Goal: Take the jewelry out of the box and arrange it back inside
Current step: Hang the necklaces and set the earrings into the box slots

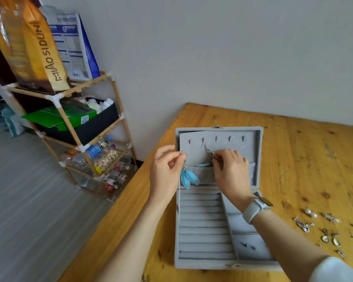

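Observation:
An open grey velvet jewelry box [204, 263] lies on the wooden table, its lid [232, 133] laid back with small hooks and a pocket. My left hand [165, 169] pinches the hook of a blue feather earring [189, 178] that dangles in front of the lid's left side. My right hand [230, 169] holds a silver chain piece [212, 154] over the lid pocket, where a second blue feather [203, 165] pokes out. Grey ring rolls [202, 220] fill the base's left half. Two small dark studs [246, 245] sit in a right compartment.
Several loose earrings [328, 226], pearls and silver drops, lie on the table [314, 159] right of the box. A bamboo shelf rack [73, 123] with bags, boxes and bottles stands left of the table. A white wall runs behind the table.

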Demonstrator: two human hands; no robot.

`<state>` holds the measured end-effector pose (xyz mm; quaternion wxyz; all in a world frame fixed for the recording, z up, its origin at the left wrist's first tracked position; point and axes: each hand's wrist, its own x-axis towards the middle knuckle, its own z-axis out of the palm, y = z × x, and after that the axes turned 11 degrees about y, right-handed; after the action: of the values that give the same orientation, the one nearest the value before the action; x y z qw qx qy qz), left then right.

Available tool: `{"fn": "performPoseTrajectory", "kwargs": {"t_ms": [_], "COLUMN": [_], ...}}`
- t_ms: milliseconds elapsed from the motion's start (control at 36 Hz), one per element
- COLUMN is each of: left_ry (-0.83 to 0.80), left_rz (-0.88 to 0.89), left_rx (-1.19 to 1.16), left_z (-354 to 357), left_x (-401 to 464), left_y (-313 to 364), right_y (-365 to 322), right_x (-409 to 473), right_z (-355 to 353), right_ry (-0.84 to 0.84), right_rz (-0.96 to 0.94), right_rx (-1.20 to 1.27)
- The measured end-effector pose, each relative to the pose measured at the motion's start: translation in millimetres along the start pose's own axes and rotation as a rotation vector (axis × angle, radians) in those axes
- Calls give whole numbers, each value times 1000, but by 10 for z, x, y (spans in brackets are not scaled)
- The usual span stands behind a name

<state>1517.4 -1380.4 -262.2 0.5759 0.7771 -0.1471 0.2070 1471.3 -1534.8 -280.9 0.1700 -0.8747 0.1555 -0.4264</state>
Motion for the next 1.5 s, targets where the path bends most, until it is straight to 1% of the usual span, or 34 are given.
{"fn": "performPoseTrajectory", "kwargs": {"t_ms": [83,111,194,278,306,333,361,444,472,583,639,722,778,889,917,972,1000,1028,1139,1222,1306,1444,1500], "left_ry": [39,13,-141,-186,-193,-198,-201,-231,-247,-298,-338,-393,-408,-413,-410,-406,-405,-400,-359,-318,-290,-282,-278], "left_rz": [171,227,328,429,452,476,501,557,568,541,479,412,399,392,389,389,390,392,423,466,467,450,428], "left_rx": [105,144,285,435,480,518,545,553,528,371,301,265,265,287,289,284,284,283,242,226,248,281,299], "left_z": [-15,-12,31,79,78,69,54,9,4,-11,-21,-21,-16,6,12,16,15,16,20,8,-3,-21,-28], "left_x": [-76,-101,-162,-198,-206,-216,-226,-248,-246,-242,-254,-258,-252,-254,-258,-268,-275,-280,-320,-349,-362,-353,-332], "left_y": [-16,-17,-19,-19,-16,-16,-17,-21,-29,-92,-107,-111,-119,-102,-93,-86,-85,-91,-115,-150,-183,-132,-81], "right_y": [-2,-4,-7,-35,-33,-28,-12,68,79,68,56,67,87,71,64,49,43,46,109,174,240,276,246], "right_x": [57,76,115,166,180,184,180,119,107,107,106,142,185,197,189,185,188,191,146,119,101,66,50], "right_z": [-94,-121,-173,-224,-239,-254,-265,-259,-263,-292,-307,-330,-340,-313,-298,-288,-301,-321,-413,-444,-458,-443,-441], "right_ry": [-87,-100,-158,-213,-212,-200,-176,-115,-114,-165,-223,-302,-351,-529,-551,-537,-515,-488,-372,-346,-363,-336,-317], "right_rz": [86,115,151,298,318,296,230,-55,-109,-129,-159,-178,-141,22,57,94,82,47,-212,-269,-350,-355,-392], "right_rx": [142,170,212,391,422,414,365,122,62,-23,-33,-21,6,38,33,32,20,-8,-153,-154,-170,-184,-149]}}
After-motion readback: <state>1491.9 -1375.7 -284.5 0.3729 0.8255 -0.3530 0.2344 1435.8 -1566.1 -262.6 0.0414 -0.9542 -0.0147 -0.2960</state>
